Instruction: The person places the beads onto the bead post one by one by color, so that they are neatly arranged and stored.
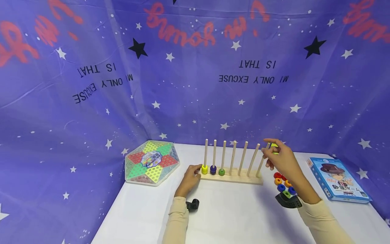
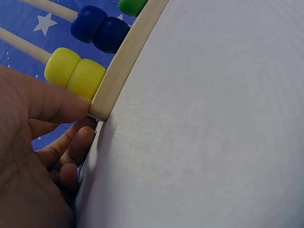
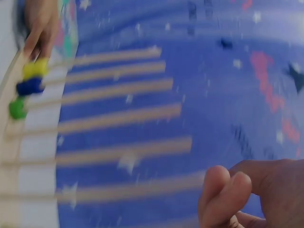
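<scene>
A wooden bead stand (image 1: 240, 179) with several upright pegs lies across the table. Its left pegs carry yellow beads (image 2: 86, 78), dark blue beads (image 2: 99, 29) and a green bead (image 1: 221, 172). At the stand's left end, my left hand (image 1: 189, 178) grips the base between thumb and fingers. My right hand (image 1: 281, 161) is raised beside the top of the rightmost peg, its thumb and index finger apart. No bead shows at the fingertips (image 3: 218, 183) in the right wrist view, which is blurred.
Loose red, orange, blue and green beads (image 1: 281, 188) lie below my right hand, and something yellow-green (image 1: 274, 145) shows behind its fingers. A hexagonal Chinese checkers box (image 1: 152, 162) is on the left, a blue game box (image 1: 338, 179) on the right. A starry curtain (image 1: 195, 84) hangs behind.
</scene>
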`<state>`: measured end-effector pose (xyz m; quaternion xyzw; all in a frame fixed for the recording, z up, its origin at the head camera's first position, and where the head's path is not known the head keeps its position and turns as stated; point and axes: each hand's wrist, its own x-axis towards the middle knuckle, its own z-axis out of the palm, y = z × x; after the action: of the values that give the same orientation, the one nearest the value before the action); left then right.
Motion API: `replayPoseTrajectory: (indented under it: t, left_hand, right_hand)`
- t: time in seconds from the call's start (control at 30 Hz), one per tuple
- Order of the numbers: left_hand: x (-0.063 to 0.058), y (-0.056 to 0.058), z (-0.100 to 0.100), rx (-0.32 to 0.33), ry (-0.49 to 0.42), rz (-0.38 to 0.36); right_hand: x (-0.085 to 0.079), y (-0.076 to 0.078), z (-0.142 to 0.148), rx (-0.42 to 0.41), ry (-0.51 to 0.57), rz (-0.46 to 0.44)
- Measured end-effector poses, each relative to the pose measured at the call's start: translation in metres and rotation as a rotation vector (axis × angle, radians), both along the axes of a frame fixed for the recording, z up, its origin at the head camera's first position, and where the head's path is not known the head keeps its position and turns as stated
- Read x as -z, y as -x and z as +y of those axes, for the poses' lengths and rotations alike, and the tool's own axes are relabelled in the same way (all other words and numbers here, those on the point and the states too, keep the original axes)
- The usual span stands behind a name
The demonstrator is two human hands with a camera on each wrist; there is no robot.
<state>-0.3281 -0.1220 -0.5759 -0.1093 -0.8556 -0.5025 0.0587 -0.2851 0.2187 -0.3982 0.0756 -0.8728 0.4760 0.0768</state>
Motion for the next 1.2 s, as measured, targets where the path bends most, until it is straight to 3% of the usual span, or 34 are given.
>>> replayPoseTrajectory:
  t: [0.2,0.33,0.5,0.7,0.93,1.2]
  left_hand:
    - [-0.003,0.001,0.001,0.001,-0.015,-0.059]
    - [-0.002,0.0,0.001,0.007,-0.012,-0.022]
    - [0.001,-0.003,0.001,0.016,0.004,0.05]
    - [-0.001,-0.003,0.003,-0.003,-0.002,-0.037]
    - [0.002,-0.004,0.001,0.001,0.011,-0.044]
    - [0.0,-0.003,0.001,0.011,0.006,-0.015]
  right_hand:
    - [0.03,-0.013,0.054,0.121,-0.008,-0.048]
    - [0.053,-0.025,0.078,0.181,-0.031,-0.095]
    - [0.095,-0.04,0.097,0.228,-0.028,-0.251]
    - [0.136,-0.054,0.102,0.256,0.011,-0.399]
    - [0.159,-0.059,0.097,0.276,-0.011,-0.476]
    - [0.175,-0.057,0.094,0.289,-0.029,-0.514]
